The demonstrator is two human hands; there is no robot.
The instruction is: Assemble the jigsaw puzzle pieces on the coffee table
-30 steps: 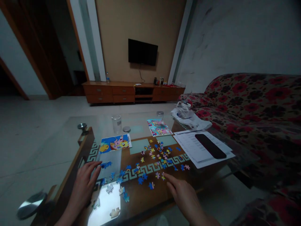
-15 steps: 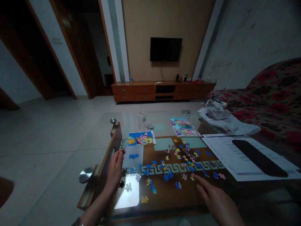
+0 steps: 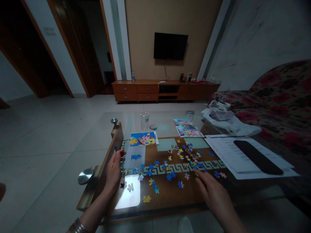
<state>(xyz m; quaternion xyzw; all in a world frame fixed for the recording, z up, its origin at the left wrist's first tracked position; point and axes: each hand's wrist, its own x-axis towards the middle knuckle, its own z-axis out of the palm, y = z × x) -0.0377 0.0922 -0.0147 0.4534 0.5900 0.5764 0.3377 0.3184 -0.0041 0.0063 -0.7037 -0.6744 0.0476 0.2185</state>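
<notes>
The left hand [image 3: 113,170] has drawn back from the joined blue pieces [image 3: 136,157], curled; I cannot tell whether it holds anything. On the glass table [image 3: 167,200], the right hand [image 3: 212,191], thumb apart, ungripping, reaches the scattered puzzle pieces [image 3: 171,175].

The table [image 3: 170,200] is smooth, glossy glass on top, mirroring light at its near left corner. A wood rail [image 3: 117,139] lines its left edge, near a polished metal disc [image 3: 86,176]. The pieces [image 3: 146,199] look like printed card. Toward the far edge, the jar [image 3: 144,122] is clear and glossy, glass or plastic. At the far right corner, the bag [image 3: 230,123] is crinkled plastic; by the right edge lie matt paper sheets [image 3: 224,157].
</notes>
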